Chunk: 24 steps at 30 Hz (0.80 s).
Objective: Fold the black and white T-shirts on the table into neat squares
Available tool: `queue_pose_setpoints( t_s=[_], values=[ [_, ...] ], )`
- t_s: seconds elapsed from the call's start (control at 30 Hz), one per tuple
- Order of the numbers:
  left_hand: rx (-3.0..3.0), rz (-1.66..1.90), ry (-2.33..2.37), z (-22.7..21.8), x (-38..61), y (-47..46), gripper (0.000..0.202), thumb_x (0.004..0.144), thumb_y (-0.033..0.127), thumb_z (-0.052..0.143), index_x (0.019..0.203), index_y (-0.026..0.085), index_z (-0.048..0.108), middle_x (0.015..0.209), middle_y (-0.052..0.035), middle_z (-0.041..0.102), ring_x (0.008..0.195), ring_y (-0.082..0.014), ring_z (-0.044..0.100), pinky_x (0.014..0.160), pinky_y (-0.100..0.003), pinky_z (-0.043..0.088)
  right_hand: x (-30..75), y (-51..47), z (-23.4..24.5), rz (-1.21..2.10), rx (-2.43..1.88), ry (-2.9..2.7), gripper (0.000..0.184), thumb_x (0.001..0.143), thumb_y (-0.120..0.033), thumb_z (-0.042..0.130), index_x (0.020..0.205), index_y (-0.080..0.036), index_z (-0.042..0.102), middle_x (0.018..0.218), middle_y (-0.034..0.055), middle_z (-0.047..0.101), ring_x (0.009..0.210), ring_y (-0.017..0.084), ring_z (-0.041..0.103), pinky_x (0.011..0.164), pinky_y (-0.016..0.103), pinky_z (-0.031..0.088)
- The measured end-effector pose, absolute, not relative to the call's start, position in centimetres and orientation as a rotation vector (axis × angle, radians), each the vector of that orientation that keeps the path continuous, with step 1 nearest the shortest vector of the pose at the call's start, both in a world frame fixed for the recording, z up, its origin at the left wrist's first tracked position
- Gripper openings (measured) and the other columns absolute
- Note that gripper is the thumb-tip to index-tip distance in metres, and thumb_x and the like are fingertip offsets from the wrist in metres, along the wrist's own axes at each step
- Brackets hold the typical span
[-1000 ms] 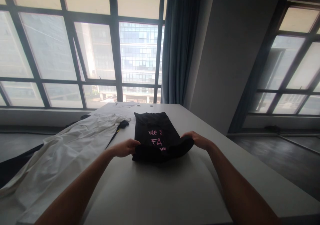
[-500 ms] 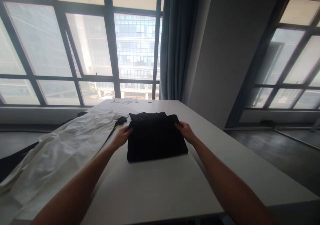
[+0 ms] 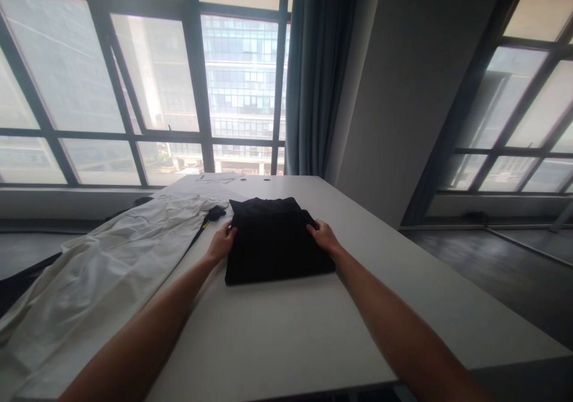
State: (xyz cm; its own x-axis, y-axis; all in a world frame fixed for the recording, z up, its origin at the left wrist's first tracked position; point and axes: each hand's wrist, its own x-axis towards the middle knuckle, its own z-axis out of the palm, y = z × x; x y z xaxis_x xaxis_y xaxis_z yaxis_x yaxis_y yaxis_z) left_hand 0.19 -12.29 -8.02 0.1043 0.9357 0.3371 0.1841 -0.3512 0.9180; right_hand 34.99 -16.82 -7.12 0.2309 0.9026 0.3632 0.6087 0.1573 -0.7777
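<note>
A black garment (image 3: 274, 241) lies folded into a flat rectangle on the white table (image 3: 290, 330) in front of me. At its left edge my left hand (image 3: 222, 241) has its fingers closed on the folded cloth. My right hand (image 3: 323, 236) grips the right edge the same way, fingers curled over the top layer. The pink lettering on the garment is hidden inside the fold.
A large white garment (image 3: 102, 271) is spread over the table's left side, with a small dark item (image 3: 213, 214) at its far end. Papers (image 3: 215, 178) lie at the far edge below the windows. The table's right edge drops to a dark floor.
Both hands carried the near edge of the black garment away from me and laid it over the far part, covering the pink print. They now rest at its sides.
</note>
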Motion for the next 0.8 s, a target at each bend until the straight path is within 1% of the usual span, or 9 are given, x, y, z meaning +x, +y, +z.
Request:
queue_pose_setpoints(
  t_s=[0.07, 0.13, 0.2, 0.27, 0.4, 0.53, 0.63, 0.7, 0.8],
  values=[
    [1.793, 1.249, 1.339, -8.4, -0.1, -12.1, 0.068, 0.086, 0.039, 0.059, 0.145, 0.007, 0.046, 0.128, -0.0202, 0.066, 0.119, -0.0321, 0.063, 0.104, -0.043, 0.046, 35.0, -16.8, -7.5, 0.217, -1.738, -1.555, 0.037, 0.084, -0.031, 0.062, 0.117, -0.015, 0.065, 0.102, 0.0096, 0.072, 0.094, 0.023, 0.066, 0.087, 0.034, 0.049],
    [1.960, 1.195, 1.460, -8.3, -0.3, -12.4, 0.064, 0.089, 0.033, 0.054, 0.146, 0.007, 0.044, 0.140, -0.0211, 0.057, 0.131, -0.0310, 0.055, 0.111, -0.043, 0.039, 34.9, -17.2, -7.4, 0.108, -1.852, -1.605, 0.047, 0.086, -0.029, 0.060, 0.131, -0.016, 0.057, 0.109, 0.0102, 0.071, 0.099, 0.024, 0.066, 0.089, 0.035, 0.048],
    [2.158, 1.134, 1.474, -7.7, -0.2, -13.3, 0.057, 0.091, 0.035, 0.049, 0.141, 0.008, 0.051, 0.145, -0.0192, 0.054, 0.136, -0.0298, 0.049, 0.115, -0.041, 0.035, 34.5, -17.8, -7.0, 0.013, -1.912, -1.651, 0.050, 0.087, -0.030, 0.059, 0.135, -0.016, 0.054, 0.116, 0.0114, 0.069, 0.105, 0.026, 0.064, 0.091, 0.035, 0.048],
    [2.350, 1.045, 1.409, -7.0, 0.4, -14.5, 0.053, 0.093, 0.040, 0.046, 0.135, 0.010, 0.058, 0.147, -0.0167, 0.052, 0.139, -0.0286, 0.045, 0.118, -0.041, 0.032, 33.8, -18.4, -6.3, -0.088, -1.930, -1.722, 0.048, 0.089, -0.031, 0.058, 0.134, -0.017, 0.056, 0.125, 0.0133, 0.064, 0.112, 0.027, 0.061, 0.095, 0.036, 0.046],
    [2.606, 0.795, 1.259, -6.5, 2.2, -17.3, 0.056, 0.097, 0.049, 0.039, 0.139, 0.017, 0.056, 0.154, -0.0103, 0.044, 0.146, -0.0260, 0.035, 0.122, -0.045, 0.024, 31.8, -19.4, -5.5, -0.226, -1.878, -1.867, 0.045, 0.094, -0.036, 0.054, 0.134, -0.017, 0.058, 0.140, 0.0150, 0.055, 0.127, 0.030, 0.051, 0.107, 0.042, 0.038],
    [2.694, 0.467, 1.218, -7.5, 3.4, -18.5, 0.062, 0.098, 0.052, 0.035, 0.149, 0.018, 0.044, 0.161, -0.0073, 0.031, 0.151, -0.0245, 0.021, 0.123, -0.046, 0.015, 29.8, -19.7, -6.2, -0.094, -1.751, -2.109, 0.055, 0.097, -0.047, 0.049, 0.145, -0.019, 0.050, 0.156, 0.0117, 0.040, 0.144, 0.027, 0.034, 0.119, 0.045, 0.023],
    [2.657, 0.280, 1.274, -8.3, 3.6, -18.2, 0.069, 0.098, 0.057, 0.031, 0.153, 0.017, 0.037, 0.163, -0.0075, 0.024, 0.153, -0.0248, 0.015, 0.123, -0.044, 0.013, 29.5, -19.2, -7.4, 0.122, -1.830, -2.239, 0.062, 0.099, -0.055, 0.042, 0.151, -0.021, 0.042, 0.162, 0.0086, 0.029, 0.150, 0.026, 0.021, 0.122, 0.050, 0.013],
    [2.630, 0.240, 1.322, -8.5, 3.5, -17.9, 0.072, 0.096, 0.062, 0.031, 0.155, 0.019, 0.036, 0.164, -0.0071, 0.022, 0.153, -0.0256, 0.014, 0.123, -0.043, 0.013, 30.0, -18.8, -8.0, 0.222, -1.908, -2.247, 0.065, 0.099, -0.059, 0.036, 0.154, -0.023, 0.037, 0.163, 0.0070, 0.025, 0.152, 0.025, 0.016, 0.122, 0.051, 0.010],
    [2.591, 0.234, 1.427, -8.6, 3.4, -17.8, 0.081, 0.092, 0.070, 0.031, 0.155, 0.020, 0.034, 0.164, -0.0083, 0.018, 0.153, -0.0290, 0.012, 0.122, -0.044, 0.014, 30.9, -18.2, -8.4, 0.237, -2.002, -2.179, 0.068, 0.099, -0.063, 0.031, 0.156, -0.026, 0.032, 0.164, 0.0057, 0.021, 0.152, 0.024, 0.013, 0.122, 0.053, 0.006]
  ],
)
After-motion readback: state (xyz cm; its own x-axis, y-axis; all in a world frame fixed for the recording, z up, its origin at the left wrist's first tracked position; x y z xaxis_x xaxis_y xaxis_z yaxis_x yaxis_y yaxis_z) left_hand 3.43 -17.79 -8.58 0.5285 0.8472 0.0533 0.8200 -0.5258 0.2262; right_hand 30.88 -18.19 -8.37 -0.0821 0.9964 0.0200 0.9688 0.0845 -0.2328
